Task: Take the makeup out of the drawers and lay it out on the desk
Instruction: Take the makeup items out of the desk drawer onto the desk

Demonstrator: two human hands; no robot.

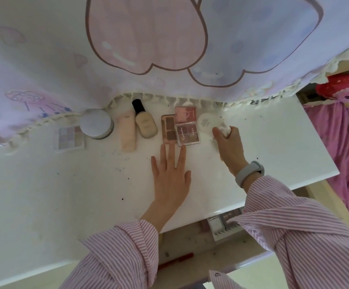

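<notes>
The right hand (227, 140) pinches a white puff (224, 128) beside the round compact (208, 122); the left hand (170, 174) lies flat, fingers straight, touching the eyeshadow palette (187, 132).

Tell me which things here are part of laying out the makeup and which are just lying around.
Part of the job: pastel palette, round jar, pink tube, foundation bottle, three palettes, white compact, white item gripped by right hand, left hand flat on desk, open drawer.

Just there: printed curtain, wristband, red pencil.
</notes>
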